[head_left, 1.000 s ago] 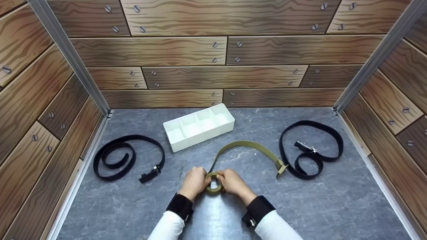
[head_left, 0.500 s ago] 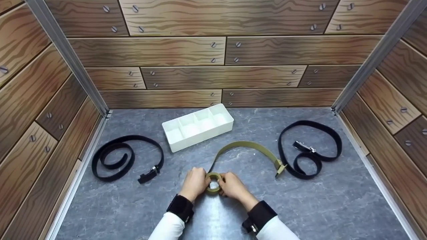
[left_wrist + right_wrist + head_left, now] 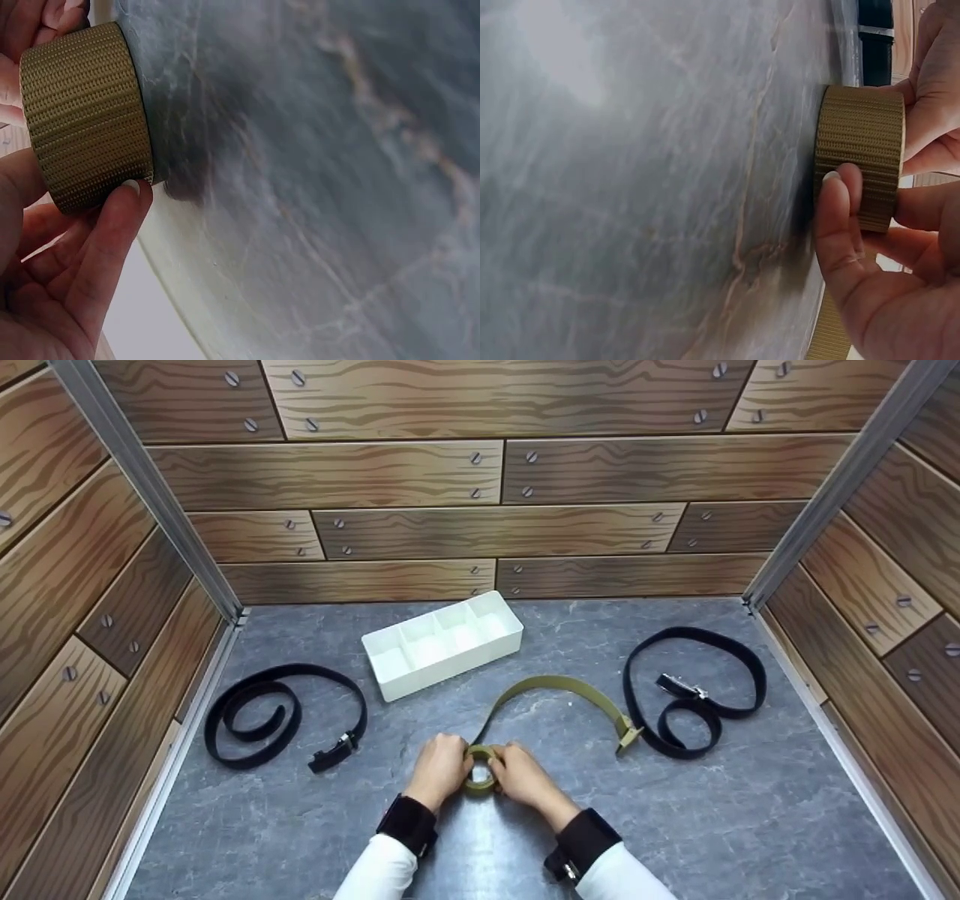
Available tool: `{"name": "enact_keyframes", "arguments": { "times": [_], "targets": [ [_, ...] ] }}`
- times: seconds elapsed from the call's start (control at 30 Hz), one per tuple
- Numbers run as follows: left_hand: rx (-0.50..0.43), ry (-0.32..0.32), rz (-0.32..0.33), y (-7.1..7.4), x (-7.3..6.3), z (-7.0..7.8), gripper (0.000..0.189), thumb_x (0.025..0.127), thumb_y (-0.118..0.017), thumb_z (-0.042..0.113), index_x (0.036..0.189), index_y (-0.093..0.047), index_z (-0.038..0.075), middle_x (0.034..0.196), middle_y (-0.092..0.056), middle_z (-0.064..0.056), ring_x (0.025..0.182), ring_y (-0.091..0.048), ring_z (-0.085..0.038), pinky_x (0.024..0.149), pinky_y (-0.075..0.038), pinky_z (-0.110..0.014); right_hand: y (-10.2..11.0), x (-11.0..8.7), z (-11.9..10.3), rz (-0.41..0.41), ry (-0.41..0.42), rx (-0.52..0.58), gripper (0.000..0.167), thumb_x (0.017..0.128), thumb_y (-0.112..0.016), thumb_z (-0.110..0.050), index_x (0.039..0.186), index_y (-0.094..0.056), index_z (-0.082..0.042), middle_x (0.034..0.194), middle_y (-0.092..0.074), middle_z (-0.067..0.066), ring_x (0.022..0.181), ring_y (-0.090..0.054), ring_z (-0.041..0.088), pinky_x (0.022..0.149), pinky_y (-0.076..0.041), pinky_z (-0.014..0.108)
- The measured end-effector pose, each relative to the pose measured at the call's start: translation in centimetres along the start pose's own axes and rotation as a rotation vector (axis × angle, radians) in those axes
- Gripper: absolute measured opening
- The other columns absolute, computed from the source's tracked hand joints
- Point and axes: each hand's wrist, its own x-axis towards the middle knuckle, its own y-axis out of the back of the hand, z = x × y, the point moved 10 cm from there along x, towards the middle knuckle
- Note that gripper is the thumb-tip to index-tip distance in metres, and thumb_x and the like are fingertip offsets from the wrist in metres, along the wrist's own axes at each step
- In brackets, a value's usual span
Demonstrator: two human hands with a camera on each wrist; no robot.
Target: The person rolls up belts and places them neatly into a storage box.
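An olive webbing belt (image 3: 555, 682) stands on edge on the grey tabletop, one end wound into a round coil (image 3: 480, 787). From the coil the strap arcs back and right to a brass-coloured buckle (image 3: 628, 733). My left hand (image 3: 439, 771) pinches the coil's left side, thumb inside the ring. On the right side my right hand (image 3: 525, 778) pinches it too. In the left wrist view the ribbed outer face of the coil (image 3: 86, 116) shows, with a finger along its lower edge. The right wrist view has fingertips pressed on the coil (image 3: 861, 142).
A white divided tray (image 3: 442, 645) lies behind the hands. To the left is a black belt (image 3: 262, 675), loosely curled, with a metal buckle. Another black belt (image 3: 757, 667) lies at right, touching or nearly touching the olive buckle. Wood-patterned walls (image 3: 405, 532) enclose the surface.
The right hand's fingers shifted slightly on the coil's right side, while the left hand kept its hold. The coil stays in about the same place; the whole view drifted a little.
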Motion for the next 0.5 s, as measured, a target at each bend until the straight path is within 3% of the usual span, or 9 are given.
{"name": "enact_keyframes", "arguments": {
  "times": [0.17,0.27,0.4,0.5],
  "targets": [
    [-0.016,0.036,0.005,-0.06,-0.1,-0.21,0.024,0.076,-0.072,0.006,0.057,-0.058,0.011,0.06,-0.062,-0.006,0.056,-0.061,-0.026,0.053,-0.049,-0.039,0.1,-0.42,0.18,0.011,-0.065,0.068,0.014,0.097,-0.055,-0.005,0.101,-0.066,0.004,0.07,-0.059,0.006,0.052,-0.059,0.012,0.048,-0.049,0.028],
    [-0.015,0.043,0.008,0.01,-0.09,-0.23,0.026,0.076,-0.074,0.008,0.056,-0.058,0.012,0.06,-0.062,-0.006,0.056,-0.061,-0.027,0.053,-0.048,-0.039,0.22,-0.44,0.2,0.025,-0.099,0.045,0.014,0.096,-0.054,-0.003,0.098,-0.067,0.004,0.066,-0.06,0.005,0.05,-0.058,0.012,0.046,-0.048,0.027],
    [-0.015,0.048,0.005,0.05,0.05,-0.29,0.027,0.076,-0.074,0.011,0.056,-0.057,0.013,0.061,-0.062,-0.005,0.057,-0.062,-0.027,0.053,-0.048,-0.04,0.27,-0.11,0.05,0.027,-0.091,-0.044,0.017,0.097,-0.054,-0.006,0.104,-0.069,0.0,0.075,-0.061,0.007,0.058,-0.058,0.015,0.052,-0.048,0.03],
    [-0.02,0.067,-0.012,-0.08,0.09,-0.5,0.026,0.078,-0.075,0.013,0.058,-0.058,0.013,0.063,-0.063,-0.005,0.059,-0.062,-0.027,0.053,-0.049,-0.039,0.21,0.25,-0.27,0.021,-0.044,-0.11,0.024,0.098,-0.055,-0.008,0.116,-0.068,0.001,0.093,-0.063,0.012,0.079,-0.062,0.024,0.07,-0.052,0.039]
  ]
}}
